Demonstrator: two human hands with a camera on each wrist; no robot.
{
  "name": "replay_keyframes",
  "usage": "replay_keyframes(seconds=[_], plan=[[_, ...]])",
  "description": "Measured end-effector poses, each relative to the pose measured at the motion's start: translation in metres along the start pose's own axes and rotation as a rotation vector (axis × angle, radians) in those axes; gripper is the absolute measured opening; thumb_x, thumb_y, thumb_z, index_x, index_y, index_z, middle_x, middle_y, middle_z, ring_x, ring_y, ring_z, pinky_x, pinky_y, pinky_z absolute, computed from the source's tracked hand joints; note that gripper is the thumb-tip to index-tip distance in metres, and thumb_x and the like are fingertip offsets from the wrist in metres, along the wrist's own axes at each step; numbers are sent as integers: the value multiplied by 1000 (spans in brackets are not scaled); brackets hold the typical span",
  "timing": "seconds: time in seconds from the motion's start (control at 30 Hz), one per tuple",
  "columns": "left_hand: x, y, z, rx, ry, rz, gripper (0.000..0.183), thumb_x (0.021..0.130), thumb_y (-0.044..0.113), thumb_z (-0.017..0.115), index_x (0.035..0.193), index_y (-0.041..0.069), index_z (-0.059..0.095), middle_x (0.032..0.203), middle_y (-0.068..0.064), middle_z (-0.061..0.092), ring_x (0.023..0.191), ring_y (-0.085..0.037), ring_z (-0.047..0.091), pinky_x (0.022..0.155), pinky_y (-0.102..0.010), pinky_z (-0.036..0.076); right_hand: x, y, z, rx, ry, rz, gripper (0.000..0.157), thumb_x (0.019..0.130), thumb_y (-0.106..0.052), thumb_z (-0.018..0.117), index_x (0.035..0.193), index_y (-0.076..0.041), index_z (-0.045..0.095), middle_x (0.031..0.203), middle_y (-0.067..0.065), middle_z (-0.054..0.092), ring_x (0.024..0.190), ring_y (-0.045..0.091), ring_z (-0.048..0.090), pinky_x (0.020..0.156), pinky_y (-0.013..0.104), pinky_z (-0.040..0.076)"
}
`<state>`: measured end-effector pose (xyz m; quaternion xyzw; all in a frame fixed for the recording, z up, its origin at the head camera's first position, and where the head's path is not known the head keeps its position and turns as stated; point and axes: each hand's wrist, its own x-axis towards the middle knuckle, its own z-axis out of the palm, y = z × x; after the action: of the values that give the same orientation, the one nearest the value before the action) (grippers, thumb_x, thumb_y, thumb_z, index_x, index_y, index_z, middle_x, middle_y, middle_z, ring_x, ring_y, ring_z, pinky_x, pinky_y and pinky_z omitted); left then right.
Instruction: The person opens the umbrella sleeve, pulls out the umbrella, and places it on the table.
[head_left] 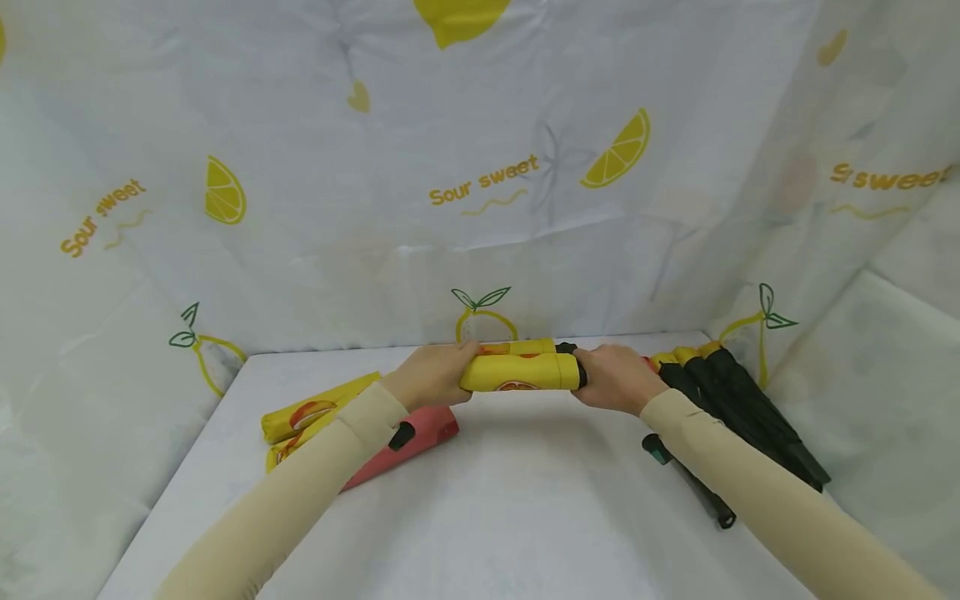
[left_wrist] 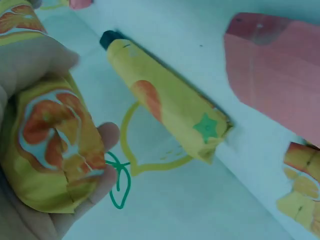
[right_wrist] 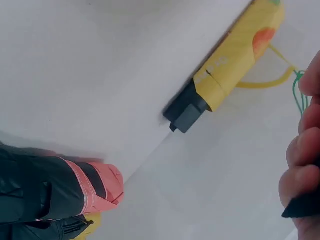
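A folded umbrella in a yellow, orange-printed sleeve is held level above the white table. My left hand grips its sleeved left end; in the left wrist view, thumb and fingers wrap round the sleeve. My right hand holds its black right end, and in the right wrist view the curled fingers show at the edge with a black piece. Just behind lies another yellow-sleeved umbrella with a black end.
At left lie yellow printed pieces and a pink piece, partly under my left arm. Several black folded umbrellas with yellow or red ends lie at right. A thin black item with a loop is nearby. A lemon-print curtain hangs behind.
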<state>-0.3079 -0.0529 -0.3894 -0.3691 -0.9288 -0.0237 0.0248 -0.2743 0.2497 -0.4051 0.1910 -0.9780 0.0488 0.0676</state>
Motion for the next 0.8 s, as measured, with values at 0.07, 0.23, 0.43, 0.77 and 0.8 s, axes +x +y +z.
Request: replay_keyframes(seconds=[0.07,0.23,0.43,0.77,0.8], plan=[[-5,1,1,1,-1,14,42,86,35,78,113,19,50,87,5,58,76,-14,55,70,-30,50,-5,-4,-1,-9,23,-12,28,82,-25,81,92,-9,60,70,0,64,61,16,52,69,36,57],[-16,5,7,0,-37,42,44,86,47,77,112,22,51,81,9,54,70,-12,53,64,-27,44,-16,-13,2,-34,73,-42,31,79,-23,84,94,-8,61,74,3,68,60,15,55,70,38,61],[-25,10,13,3,-12,74,44,87,46,77,110,21,49,86,9,52,70,-11,52,64,-26,43,-28,-20,4,-24,91,-31,37,76,-23,86,100,-5,63,82,7,73,62,17,61,73,42,63],[-31,12,13,62,40,108,45,86,44,78,109,20,48,87,8,53,67,-11,50,61,-27,44,-38,-22,5,-7,129,-36,38,76,-22,86,100,-4,64,85,8,74,64,18,63,74,42,63],[-31,12,13,68,44,108,45,86,44,78,109,20,48,87,8,54,67,-10,50,61,-27,44,-39,-21,5,-8,135,-36,38,76,-22,86,100,-4,64,85,8,74,64,18,63,73,42,63]])
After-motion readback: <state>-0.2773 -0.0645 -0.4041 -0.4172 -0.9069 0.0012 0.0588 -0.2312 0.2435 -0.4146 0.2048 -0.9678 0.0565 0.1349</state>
